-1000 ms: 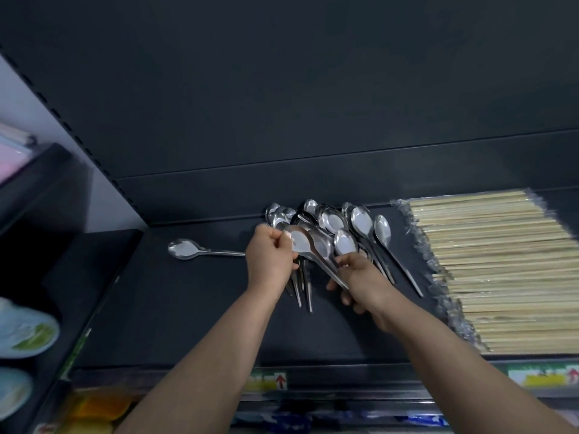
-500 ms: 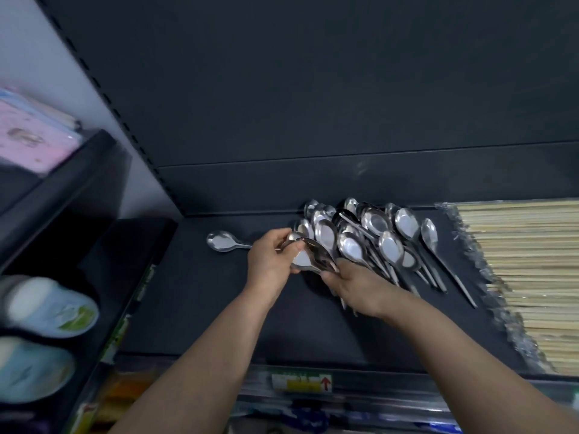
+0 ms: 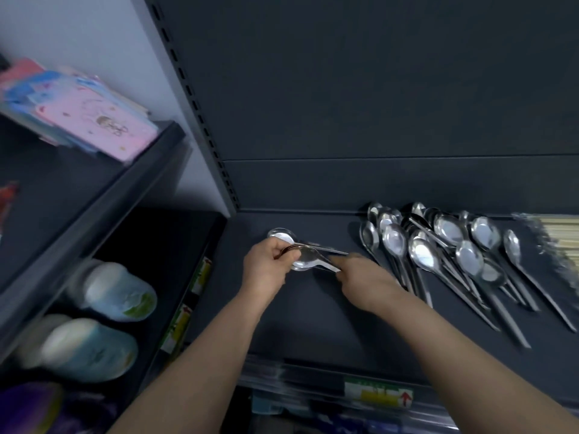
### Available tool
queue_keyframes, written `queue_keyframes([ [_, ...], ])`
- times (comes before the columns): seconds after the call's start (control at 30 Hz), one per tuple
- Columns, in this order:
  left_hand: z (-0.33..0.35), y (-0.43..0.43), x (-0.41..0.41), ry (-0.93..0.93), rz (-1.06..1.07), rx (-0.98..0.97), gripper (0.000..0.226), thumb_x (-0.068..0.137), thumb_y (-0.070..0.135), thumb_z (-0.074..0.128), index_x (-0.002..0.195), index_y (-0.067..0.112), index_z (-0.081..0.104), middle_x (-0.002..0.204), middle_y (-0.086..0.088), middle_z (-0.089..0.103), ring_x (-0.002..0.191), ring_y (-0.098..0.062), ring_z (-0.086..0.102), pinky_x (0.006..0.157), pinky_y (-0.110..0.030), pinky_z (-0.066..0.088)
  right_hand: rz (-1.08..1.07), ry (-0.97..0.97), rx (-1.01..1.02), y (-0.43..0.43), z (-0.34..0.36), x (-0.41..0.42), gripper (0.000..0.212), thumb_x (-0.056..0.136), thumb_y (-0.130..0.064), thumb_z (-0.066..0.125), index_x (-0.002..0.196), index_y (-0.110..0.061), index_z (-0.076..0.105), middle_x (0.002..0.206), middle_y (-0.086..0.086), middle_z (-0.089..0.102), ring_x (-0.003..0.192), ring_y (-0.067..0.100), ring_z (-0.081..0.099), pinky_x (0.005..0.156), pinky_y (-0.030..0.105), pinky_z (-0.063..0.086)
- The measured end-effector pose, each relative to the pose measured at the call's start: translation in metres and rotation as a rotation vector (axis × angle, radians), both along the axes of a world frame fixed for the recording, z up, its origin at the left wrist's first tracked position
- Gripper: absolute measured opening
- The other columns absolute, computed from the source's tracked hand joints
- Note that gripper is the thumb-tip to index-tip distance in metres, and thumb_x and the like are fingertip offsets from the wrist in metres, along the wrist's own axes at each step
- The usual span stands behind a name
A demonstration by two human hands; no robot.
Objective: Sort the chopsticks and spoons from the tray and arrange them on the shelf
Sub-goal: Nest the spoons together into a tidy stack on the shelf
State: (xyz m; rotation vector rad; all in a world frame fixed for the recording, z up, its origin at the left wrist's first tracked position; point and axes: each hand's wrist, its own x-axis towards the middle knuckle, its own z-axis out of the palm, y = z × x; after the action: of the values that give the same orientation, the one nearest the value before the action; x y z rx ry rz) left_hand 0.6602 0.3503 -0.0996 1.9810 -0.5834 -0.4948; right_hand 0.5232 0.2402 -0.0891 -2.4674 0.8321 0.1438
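Whereas both hands were working in the loose heap of shiny steel spoons [image 3: 454, 255] a second ago, I now have them off to its left, carrying a small nested stack of steel spoons [image 3: 305, 261] clear of it. The left hand [image 3: 266, 266] has its fingers curled round the bowls of that stack. The right hand [image 3: 366, 283] is at the handle ends, too blurred for me to tell whether it pinches them or only steadies them.

The stack hangs right beside the single steel spoon [image 3: 281, 237] lying alone on the dark grey shelf board [image 3: 282, 327]. I judge a tidier group is being started there, with most spoons yet to be sorted. The plastic-wrapped bundle of pale wooden chopsticks [image 3: 560, 242] lies at the far right, beyond the heap. No tray shows.

On the left, the slotted grey upright [image 3: 200, 126] and the neighbouring bay's pale blue bottles [image 3: 119, 292] hem the spot in. The lone spoon's handle runs close by the stack and could be knocked askew.
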Motion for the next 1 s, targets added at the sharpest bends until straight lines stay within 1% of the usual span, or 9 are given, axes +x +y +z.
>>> queue_keyframes([
  [0.1, -0.004, 0.006, 0.018, -0.049, 0.005, 0.02, 0.008, 0.086, 0.023, 0.07, 0.084, 0.03, 0.065, 0.079, 0.009, 0.069, 0.07, -0.006, 0.063, 0.064, -0.026, 0.053, -0.028, -0.075, -0.129, 0.002, -0.002, 0.018, 0.036, 0.096, -0.024, 0.045, 0.127, -0.038, 0.055, 0.113, 0.005, 0.058, 0.109, 0.027, 0.057, 0.084, 0.034, 0.045],
  [0.17, -0.006, 0.006, 0.028, -0.074, -0.014, 0.015, 0.012, 0.086, 0.023, 0.069, 0.083, 0.034, 0.063, 0.079, 0.008, 0.069, 0.072, -0.01, 0.065, 0.064, -0.03, 0.054, -0.038, -0.108, -0.157, 0.004, -0.004, 0.028, 0.037, 0.098, -0.026, 0.043, 0.129, -0.042, 0.053, 0.111, 0.004, 0.058, 0.108, 0.026, 0.057, 0.084, 0.035, 0.046],
  [0.23, -0.009, 0.005, 0.037, -0.086, -0.022, 0.015, 0.013, 0.089, 0.019, 0.066, 0.082, 0.031, 0.064, 0.077, 0.008, 0.069, 0.068, -0.009, 0.065, 0.06, -0.029, 0.051, -0.051, -0.12, -0.191, 0.006, -0.007, 0.037, 0.035, 0.098, -0.024, 0.042, 0.128, -0.038, 0.054, 0.109, 0.003, 0.056, 0.108, 0.026, 0.056, 0.083, 0.036, 0.047],
  [0.33, -0.012, 0.001, 0.052, -0.168, -0.01, 0.041, 0.01, 0.09, 0.017, 0.066, 0.083, 0.025, 0.068, 0.082, 0.004, 0.068, 0.074, -0.012, 0.065, 0.065, -0.03, 0.055, -0.07, -0.119, -0.29, 0.004, -0.016, 0.048, 0.039, 0.094, -0.012, 0.044, 0.127, -0.03, 0.054, 0.109, 0.003, 0.051, 0.108, 0.026, 0.05, 0.083, 0.035, 0.044],
  [0.43, -0.013, -0.007, 0.06, -0.241, -0.016, 0.086, 0.008, 0.088, 0.016, 0.068, 0.084, 0.023, 0.066, 0.084, 0.004, 0.068, 0.078, -0.012, 0.065, 0.071, -0.025, 0.053, -0.126, -0.151, -0.358, 0.001, -0.023, 0.054, 0.043, 0.093, -0.012, 0.048, 0.131, -0.031, 0.055, 0.117, 0.002, 0.052, 0.11, 0.025, 0.047, 0.087, 0.035, 0.04],
  [0.6, -0.018, -0.013, 0.065, -0.324, -0.013, 0.173, 0.008, 0.087, 0.018, 0.069, 0.093, 0.019, 0.064, 0.09, 0.004, 0.064, 0.083, -0.013, 0.062, 0.068, -0.021, 0.044, -0.157, -0.14, -0.415, 0.001, -0.033, 0.055, 0.043, 0.093, -0.015, 0.051, 0.13, -0.037, 0.056, 0.121, -0.002, 0.053, 0.111, 0.023, 0.044, 0.09, 0.036, 0.035],
  [0.8, -0.002, -0.014, 0.055, -0.511, -0.017, 0.2, 0.018, 0.088, 0.024, 0.067, 0.105, 0.023, 0.062, 0.098, 0.009, 0.058, 0.08, -0.009, 0.053, 0.066, -0.025, 0.04, -0.177, -0.263, -0.5, 0.0, -0.033, 0.05, 0.039, 0.072, -0.009, 0.074, 0.107, -0.027, 0.071, 0.095, 0.0, 0.063, 0.087, 0.029, 0.056, 0.071, 0.04, 0.045],
  [0.87, 0.002, -0.018, 0.047, -0.511, -0.093, 0.213, 0.012, 0.088, 0.023, 0.066, 0.1, 0.025, 0.064, 0.095, 0.012, 0.059, 0.082, -0.01, 0.058, 0.067, -0.026, 0.045, -0.159, -0.289, -0.543, -0.001, -0.029, 0.042, 0.036, 0.067, -0.009, 0.079, 0.098, -0.027, 0.074, 0.089, -0.001, 0.064, 0.08, 0.027, 0.058, 0.066, 0.039, 0.047],
  [1.0, 0.002, -0.027, 0.017, -0.472, -0.257, 0.228, 0.009, 0.088, 0.026, 0.066, 0.096, 0.028, 0.064, 0.087, 0.016, 0.062, 0.084, -0.008, 0.062, 0.074, -0.03, 0.053, -0.149, -0.331, -0.591, -0.007, -0.026, 0.008, 0.03, 0.067, -0.011, 0.08, 0.093, -0.027, 0.075, 0.089, -0.005, 0.065, 0.082, 0.025, 0.06, 0.066, 0.037, 0.048],
])
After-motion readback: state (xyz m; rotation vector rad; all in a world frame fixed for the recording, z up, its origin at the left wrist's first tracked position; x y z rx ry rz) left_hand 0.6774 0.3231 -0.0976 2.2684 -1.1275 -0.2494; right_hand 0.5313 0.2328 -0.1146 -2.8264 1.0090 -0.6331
